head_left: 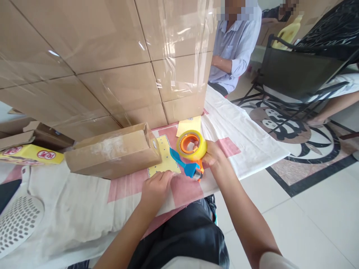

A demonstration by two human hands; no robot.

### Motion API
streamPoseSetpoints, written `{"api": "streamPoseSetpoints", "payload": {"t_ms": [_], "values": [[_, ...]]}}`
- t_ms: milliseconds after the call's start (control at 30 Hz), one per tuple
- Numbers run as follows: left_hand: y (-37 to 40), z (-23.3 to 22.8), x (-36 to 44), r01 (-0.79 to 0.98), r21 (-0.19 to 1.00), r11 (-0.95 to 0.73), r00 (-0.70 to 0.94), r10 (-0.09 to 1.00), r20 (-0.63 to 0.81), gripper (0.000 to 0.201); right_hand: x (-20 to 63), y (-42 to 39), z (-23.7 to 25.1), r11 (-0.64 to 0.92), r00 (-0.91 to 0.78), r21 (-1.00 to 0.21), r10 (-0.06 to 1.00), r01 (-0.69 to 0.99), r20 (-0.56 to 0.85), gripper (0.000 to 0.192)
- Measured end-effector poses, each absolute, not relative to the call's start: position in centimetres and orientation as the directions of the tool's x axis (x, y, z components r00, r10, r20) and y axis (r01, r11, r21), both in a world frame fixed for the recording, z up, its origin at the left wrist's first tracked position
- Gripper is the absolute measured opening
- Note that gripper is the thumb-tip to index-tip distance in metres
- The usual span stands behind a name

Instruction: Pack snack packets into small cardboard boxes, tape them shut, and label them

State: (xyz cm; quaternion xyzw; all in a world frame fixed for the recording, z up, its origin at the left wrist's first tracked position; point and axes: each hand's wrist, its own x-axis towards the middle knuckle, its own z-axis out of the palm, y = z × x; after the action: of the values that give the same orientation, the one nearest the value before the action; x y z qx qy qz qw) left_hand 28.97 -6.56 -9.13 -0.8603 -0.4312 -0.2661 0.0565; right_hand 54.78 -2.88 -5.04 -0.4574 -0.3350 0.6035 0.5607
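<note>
My right hand [212, 154] grips a tape dispenser [191, 169] with orange and blue parts. On it sits a roll of yellow tape [202, 146] with an orange core. My left hand [156, 189] is closed in a pinch just below the dispenser, by the near edge of a yellow patterned sheet [160, 163]. What its fingertips hold, if anything, is too small to make out. To the left of the sheet, a closed brown cardboard box [112, 153] lies on the table, covering part of the sheet.
Stacked, plastic-wrapped cartons [112, 48] rise behind the box. A yellow box [30, 155], an open carton [42, 134] and a white perforated paddle [22, 220] are at left. A person in a light shirt [238, 45] sits beyond the cloth-covered table [235, 123]; another occupies a dark chair [297, 73].
</note>
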Motion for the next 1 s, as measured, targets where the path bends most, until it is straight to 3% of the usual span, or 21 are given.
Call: {"api": "streamPoseSetpoints", "payload": {"t_ms": [100,233,333,400,500,700,800,900,967,1000], "values": [[-6.7,-9.1,26.3,0.815,0.184,-0.549,0.385,0.751,0.536,0.035,57.1,-7.4,-4.6,-0.185,0.107,-0.854,0.957,-0.487,-0.269,0.014],[-8.1,-8.9,25.9,0.782,0.409,-0.471,0.305,0.861,0.408,0.036,59.0,-8.6,-2.8,0.100,0.438,-0.819,0.878,-0.566,-0.195,0.005],[-8.7,-8.4,26.5,0.751,0.556,-0.355,0.225,0.930,0.291,0.037,58.8,-4.9,-2.5,0.303,0.694,-0.884,0.720,-0.356,-0.033,0.017],[-8.8,-7.9,26.3,0.716,0.648,-0.259,0.170,0.965,0.197,0.039,58.2,-1.5,-3.1,0.352,0.768,-0.922,0.631,-0.164,0.105,0.033],[-8.8,-7.4,25.2,0.652,0.747,-0.125,0.114,0.991,0.067,0.042,57.3,3.2,-4.6,0.282,0.727,-0.959,0.659,-0.001,0.193,0.048],[-9.3,-7.5,22.8,0.580,0.814,0.027,0.000,0.999,-0.033,0.040,56.9,6.9,-6.0,0.033,0.575,-0.993,0.813,0.112,0.092,0.045],[-9.7,-7.8,21.3,0.534,0.842,0.079,-0.022,0.997,-0.079,0.043,57.4,4.5,-5.3,-0.077,0.629,-0.941,0.761,0.329,0.158,0.045],[-10.2,-8.2,19.9,0.473,0.872,0.125,-0.048,0.992,-0.116,0.045,55.6,-0.8,-4.3,0.070,0.566,-0.758,0.622,0.649,0.542,0.030],[-10.6,-8.1,19.3,0.432,0.891,0.140,-0.063,0.990,-0.125,0.047,52.4,-4.8,-3.7,0.287,0.248,-0.585,0.703,0.758,0.667,0.021],[-10.7,-7.9,19.2,0.416,0.899,0.138,-0.065,0.990,-0.122,0.047,50.3,-6.5,-3.5,0.410,0.037,-0.562,0.785,0.718,0.619,0.021]]}}
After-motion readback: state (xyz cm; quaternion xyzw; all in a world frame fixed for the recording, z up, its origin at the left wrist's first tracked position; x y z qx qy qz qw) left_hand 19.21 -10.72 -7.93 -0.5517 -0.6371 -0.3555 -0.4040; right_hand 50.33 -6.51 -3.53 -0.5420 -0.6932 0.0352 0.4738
